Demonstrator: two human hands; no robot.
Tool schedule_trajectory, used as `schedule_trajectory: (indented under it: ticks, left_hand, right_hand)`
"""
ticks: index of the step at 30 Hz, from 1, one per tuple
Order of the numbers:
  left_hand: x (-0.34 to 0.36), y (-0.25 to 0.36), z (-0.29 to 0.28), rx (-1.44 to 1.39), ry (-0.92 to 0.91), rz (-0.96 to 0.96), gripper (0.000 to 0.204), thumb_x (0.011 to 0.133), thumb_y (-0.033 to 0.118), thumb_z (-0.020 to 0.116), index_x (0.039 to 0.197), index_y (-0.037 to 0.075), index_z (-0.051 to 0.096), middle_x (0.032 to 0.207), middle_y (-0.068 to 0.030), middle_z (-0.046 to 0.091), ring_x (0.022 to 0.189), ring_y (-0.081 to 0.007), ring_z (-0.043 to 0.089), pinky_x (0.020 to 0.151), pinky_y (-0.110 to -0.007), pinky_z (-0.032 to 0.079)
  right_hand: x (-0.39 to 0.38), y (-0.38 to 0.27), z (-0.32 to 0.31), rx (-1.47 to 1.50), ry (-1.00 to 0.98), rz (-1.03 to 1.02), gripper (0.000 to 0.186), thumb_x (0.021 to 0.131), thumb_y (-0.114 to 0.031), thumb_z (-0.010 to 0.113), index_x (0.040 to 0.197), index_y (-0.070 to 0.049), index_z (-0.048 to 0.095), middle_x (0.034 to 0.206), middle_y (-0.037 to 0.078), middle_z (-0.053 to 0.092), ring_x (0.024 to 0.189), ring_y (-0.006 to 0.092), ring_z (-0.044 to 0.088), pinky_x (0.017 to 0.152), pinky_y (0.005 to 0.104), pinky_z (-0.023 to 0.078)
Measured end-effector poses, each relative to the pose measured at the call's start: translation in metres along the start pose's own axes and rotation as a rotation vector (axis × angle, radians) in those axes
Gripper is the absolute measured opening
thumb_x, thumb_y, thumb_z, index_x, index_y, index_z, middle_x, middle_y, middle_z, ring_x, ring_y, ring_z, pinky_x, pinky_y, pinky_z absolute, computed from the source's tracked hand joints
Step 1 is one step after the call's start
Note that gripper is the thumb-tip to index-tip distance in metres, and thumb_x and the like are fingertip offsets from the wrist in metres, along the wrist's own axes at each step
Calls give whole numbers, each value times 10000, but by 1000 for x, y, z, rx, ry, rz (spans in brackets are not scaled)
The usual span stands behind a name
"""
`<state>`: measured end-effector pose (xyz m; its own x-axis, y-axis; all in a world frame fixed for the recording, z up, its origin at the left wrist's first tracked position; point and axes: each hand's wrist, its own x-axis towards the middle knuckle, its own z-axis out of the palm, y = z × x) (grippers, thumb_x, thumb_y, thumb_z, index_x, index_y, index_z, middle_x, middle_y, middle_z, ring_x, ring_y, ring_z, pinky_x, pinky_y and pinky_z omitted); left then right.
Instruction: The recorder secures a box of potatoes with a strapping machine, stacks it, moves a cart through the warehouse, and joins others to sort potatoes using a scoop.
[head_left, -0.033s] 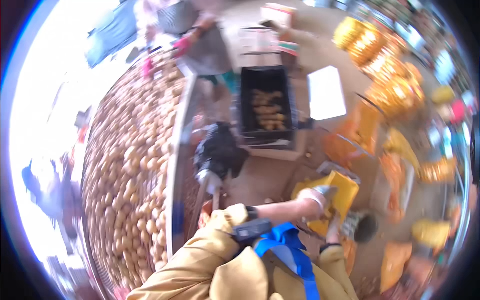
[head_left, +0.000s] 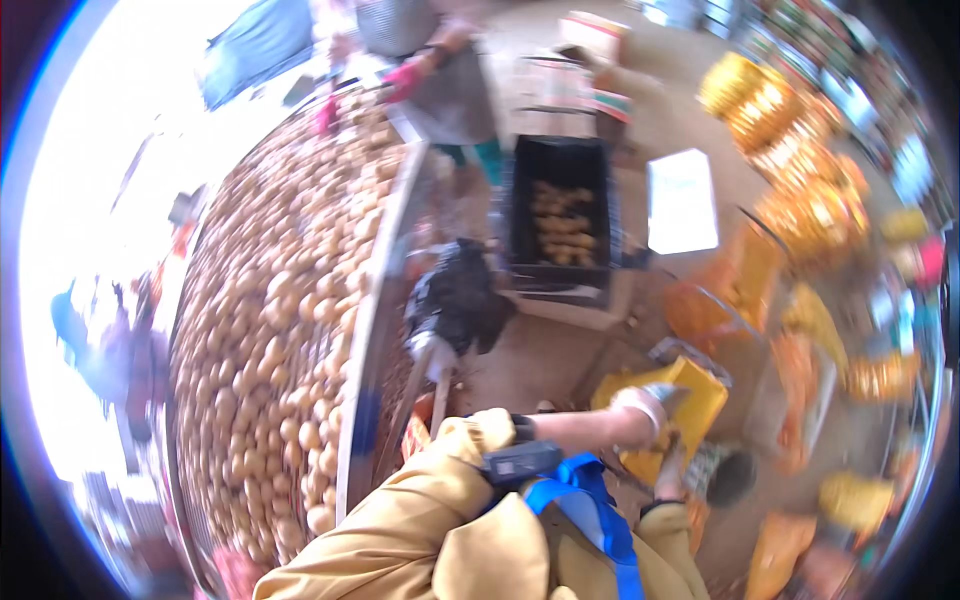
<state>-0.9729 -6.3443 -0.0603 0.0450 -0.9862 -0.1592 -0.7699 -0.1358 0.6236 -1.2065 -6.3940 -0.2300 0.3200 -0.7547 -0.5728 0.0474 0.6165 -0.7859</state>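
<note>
A yellow box-shaped container (head_left: 706,398) stands in front of me, right of the middle. My left hand (head_left: 645,408), in a pale glove with grey fingertips, reaches across to it. Its fingers look stretched out over the container, though motion smears them. My right hand (head_left: 672,466) is close below, at the container's near side. Its fingers are blurred and partly hidden, so their grip is unclear. A dark round bucket (head_left: 732,474) is just right of my right hand.
Left lies a long sorting table (head_left: 385,270) covered with potatoes (head_left: 285,340). A black crate (head_left: 557,262) holds some potatoes ahead, with a black bag (head_left: 455,300) nearer. Orange mesh sacks (head_left: 790,140) and a white board (head_left: 682,203) are right; a co-worker (head_left: 450,95) stands at the far end.
The surroundings have shifted to the right in the picture as my view turned slightly left. Both hands stay by the yellow container.
</note>
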Motion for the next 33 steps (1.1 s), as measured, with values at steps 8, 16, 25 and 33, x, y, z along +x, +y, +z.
schedule_trajectory:
  ticks: [8, 16, 25, 33]
  left_hand:
    - [-106, 5, -145, 115, -355, -229, 372, 634, 160, 796, 1001, 123, 743, 950, -60, 720, 901, -232, 696, 723, -363, 555]
    - [-271, -82, -230, -684, 57, -730, 415, 845, 302, 559, 1198, 83, 563, 1101, -158, 662, 1039, -309, 631, 886, -387, 488]
    - [-471, -134, -218, -1173, 735, -1106, 340, 856, 301, 571, 1113, 91, 644, 824, -87, 682, 589, -129, 606, 553, -284, 491]
    - [-527, -142, -147, -1412, 1889, -1225, 237, 863, 218, 604, 989, 17, 606, 756, -88, 631, 511, -144, 559, 431, -280, 440]
  right_hand:
    - [-21, -52, 104, -199, -99, -6, 654, 966, -515, 450, 1389, -16, 433, 1346, 118, 508, 1223, 231, 461, 1080, 352, 316]
    - [-28, -116, 308, -599, -175, -547, 423, 968, -350, 540, 1215, -7, 560, 1129, 82, 601, 988, 182, 552, 858, 314, 453]
    - [-139, -55, 584, -807, -1010, -761, 390, 981, -348, 528, 1086, 18, 613, 913, 64, 643, 868, 120, 543, 811, 292, 453]
    - [-187, 42, 782, -891, -1448, -857, 473, 894, -208, 663, 1312, -49, 508, 1139, 140, 641, 996, 187, 630, 849, 319, 506]
